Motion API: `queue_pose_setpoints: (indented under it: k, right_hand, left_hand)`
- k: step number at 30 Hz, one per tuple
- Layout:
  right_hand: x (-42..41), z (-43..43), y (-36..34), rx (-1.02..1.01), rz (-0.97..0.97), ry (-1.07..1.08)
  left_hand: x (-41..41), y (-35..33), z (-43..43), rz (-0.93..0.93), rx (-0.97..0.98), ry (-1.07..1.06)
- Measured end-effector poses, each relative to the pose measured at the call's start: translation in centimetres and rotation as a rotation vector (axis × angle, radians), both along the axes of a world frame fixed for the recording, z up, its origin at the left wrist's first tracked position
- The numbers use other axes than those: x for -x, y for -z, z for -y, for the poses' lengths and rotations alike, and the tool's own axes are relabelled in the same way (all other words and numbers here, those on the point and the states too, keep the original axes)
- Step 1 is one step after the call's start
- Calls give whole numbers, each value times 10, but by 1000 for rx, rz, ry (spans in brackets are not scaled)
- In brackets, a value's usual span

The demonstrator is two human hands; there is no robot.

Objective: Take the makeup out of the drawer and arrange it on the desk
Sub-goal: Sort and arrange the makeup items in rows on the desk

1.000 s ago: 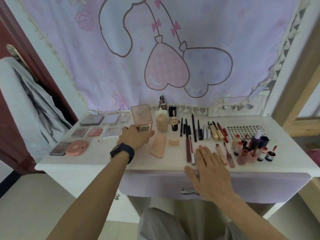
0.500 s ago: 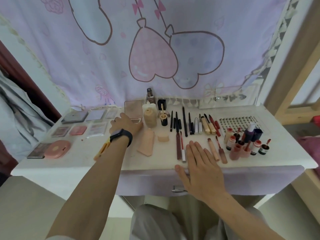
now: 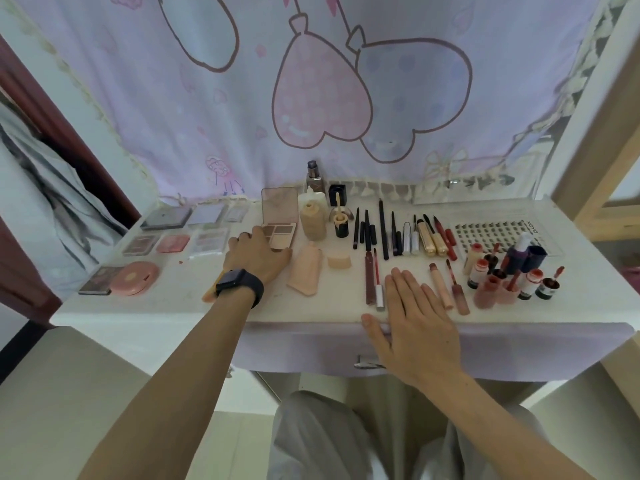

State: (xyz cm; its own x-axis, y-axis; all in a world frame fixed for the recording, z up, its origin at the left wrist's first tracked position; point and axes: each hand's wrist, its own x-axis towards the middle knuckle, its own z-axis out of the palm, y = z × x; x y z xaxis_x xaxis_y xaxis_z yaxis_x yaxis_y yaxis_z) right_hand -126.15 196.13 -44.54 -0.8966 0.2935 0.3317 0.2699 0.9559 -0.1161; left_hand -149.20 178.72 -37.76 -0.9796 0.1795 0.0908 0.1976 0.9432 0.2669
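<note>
Closest in is a lap in grey trousers (image 3: 329, 438), well nearer than the open palette (image 3: 278, 234), which I'm using as my reference for everything. Then comes the lavender drawer front (image 3: 311, 348) with its metal handle (image 3: 367, 362), nearer than the palette and a bit to its right. The right hand (image 3: 415, 317) lies flat across the front edge of the desk (image 3: 166, 310), near-right of the palette, fingers straight and a little spread, holding nothing. The left hand (image 3: 258, 258) is at the palette's near-left corner, fingers curled onto its left edge and thumb along its near edge, so it's gripping it. There's a black watch (image 3: 239, 287) on that wrist and a yellow stick (image 3: 210, 293) poking out under it. The most open room is the bare strip along the front edge, near-left of the palette, between the wrist and the round pink compact (image 3: 135, 282). Just right of the palette lie a beige tube (image 3: 304, 275) and a sponge wedge (image 3: 338, 261), with a bottle (image 3: 312, 220) standing beside its mirror lid. Further right is a row of pencils (image 3: 382, 233), then crowded lip glosses (image 3: 502, 282) close to the right front corner. Flat palettes (image 3: 173, 244) fill the left side. Behind the palette, a curtain (image 3: 311, 98) hangs down to the back edge.
</note>
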Motion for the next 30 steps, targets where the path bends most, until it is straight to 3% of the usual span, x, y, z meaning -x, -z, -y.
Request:
queue_pose_setpoints:
  k: [22,27,30]
  right_hand:
    - [1,0,1,-24,4,18]
    - [2,0,4,-35,-5,17]
    - [2,-1,4,-40,-13,17]
  left_hand:
    - [43,3,-21,89,-250,-73]
    - [47,-6,2,-39,-370,-25]
    - [54,-12,30,-112,-327,-86]
